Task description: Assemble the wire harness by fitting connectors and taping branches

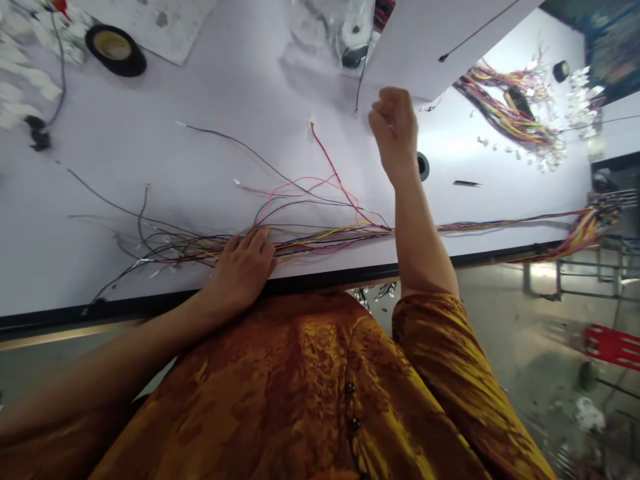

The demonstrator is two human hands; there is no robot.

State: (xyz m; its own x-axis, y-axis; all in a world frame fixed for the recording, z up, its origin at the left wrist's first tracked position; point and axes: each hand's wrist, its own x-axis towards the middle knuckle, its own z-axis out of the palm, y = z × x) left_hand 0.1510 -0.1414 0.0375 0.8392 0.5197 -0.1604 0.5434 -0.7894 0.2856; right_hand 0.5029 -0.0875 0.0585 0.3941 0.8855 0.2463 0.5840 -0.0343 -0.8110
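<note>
A loose bundle of thin coloured wires [310, 237] lies along the front of the white table [210, 153]. My left hand [243, 270] rests flat on this bundle near the table edge, fingers stretched out and pressing the wires down. My right hand [395, 130] is raised farther back over the table with its fingers curled closed; what it pinches is hidden. A red wire [333, 170] with a small white connector [313, 121] at its far end runs up from the bundle just left of that hand.
A black tape roll [116, 50] sits at the back left. White connectors [25, 73] lie at the far left. A clear plastic bag [335, 30] and a white board [440, 40] are at the back. More coloured wire harnesses [510, 107] lie at the right.
</note>
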